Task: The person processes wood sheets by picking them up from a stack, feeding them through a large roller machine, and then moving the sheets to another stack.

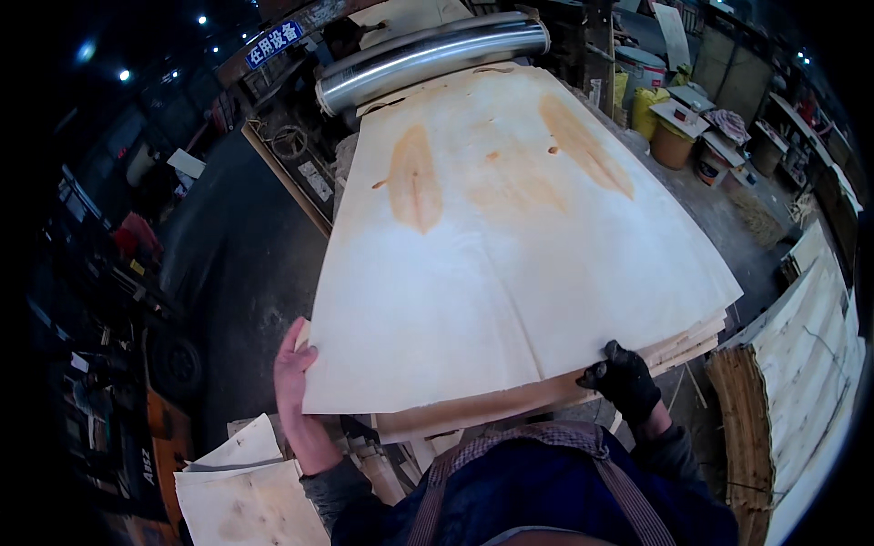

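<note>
Head view: nearest, checked straps (pixel 428 505) cross the wearer's dark blue clothing (pixel 528 491). The bare left hand (pixel 293 369) pinches the near left corner of a pale wood veneer sheet (pixel 437 300), its thumb at the edge. The right hand (pixel 628 382), in a dark glove, grasps the near edge toward the right corner, thumb uppermost. The sheet lies across the middle, over more layers of veneer (pixel 683 348) that show along its near and right edges; a dark crease runs inward from the near edge. Loose veneer pieces (pixel 246 500) lie at lower left, and a thick veneer stack (pixel 746 428) stands at right. Farther on, orange-brown patches mark the sheet, whose far end reaches a shiny metal roller (pixel 437 65). Beyond at right are a brown drum (pixel 672 146) and a yellow sack (pixel 645 114); a blue sign (pixel 273 45) hangs at left.
</note>
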Action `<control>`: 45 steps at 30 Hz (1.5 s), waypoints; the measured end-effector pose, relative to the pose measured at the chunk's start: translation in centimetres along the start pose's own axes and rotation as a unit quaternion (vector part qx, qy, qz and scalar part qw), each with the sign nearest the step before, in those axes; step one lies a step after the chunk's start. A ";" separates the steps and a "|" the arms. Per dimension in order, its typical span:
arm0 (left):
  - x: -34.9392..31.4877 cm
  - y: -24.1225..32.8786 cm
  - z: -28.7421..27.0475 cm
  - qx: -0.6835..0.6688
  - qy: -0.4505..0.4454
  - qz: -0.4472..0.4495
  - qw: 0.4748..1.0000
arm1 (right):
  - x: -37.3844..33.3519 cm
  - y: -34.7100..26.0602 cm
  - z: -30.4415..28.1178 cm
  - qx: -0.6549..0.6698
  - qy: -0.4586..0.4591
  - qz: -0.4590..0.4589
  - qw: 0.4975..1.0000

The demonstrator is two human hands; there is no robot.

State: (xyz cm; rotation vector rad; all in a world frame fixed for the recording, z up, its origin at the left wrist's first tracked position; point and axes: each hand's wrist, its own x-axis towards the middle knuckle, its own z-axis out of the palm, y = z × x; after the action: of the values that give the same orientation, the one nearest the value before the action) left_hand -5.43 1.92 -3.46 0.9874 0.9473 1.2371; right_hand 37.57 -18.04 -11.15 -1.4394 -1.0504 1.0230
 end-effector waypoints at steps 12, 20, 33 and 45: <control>1.0 -16.7 -3.5 0.312 0.068 -0.048 0.947 | 10.5 5.6 -0.8 0.369 0.025 0.152 0.917; -1.3 -16.7 0.4 0.496 0.116 0.028 0.860 | 4.3 10.2 -1.4 0.175 0.036 0.101 0.979; 0.7 -18.3 0.9 0.568 0.152 0.058 0.807 | 0.3 7.9 -4.5 0.095 -0.082 0.168 0.978; 4.2 -22.2 5.0 0.712 0.172 0.064 0.677 | 9.9 5.5 -9.6 -0.221 0.224 -0.128 0.940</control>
State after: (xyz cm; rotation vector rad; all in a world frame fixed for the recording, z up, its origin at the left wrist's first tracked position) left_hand 6.35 4.24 -23.29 2.0524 2.3069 0.5737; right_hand 49.83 -11.30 -16.18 -1.7306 -1.1255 0.2492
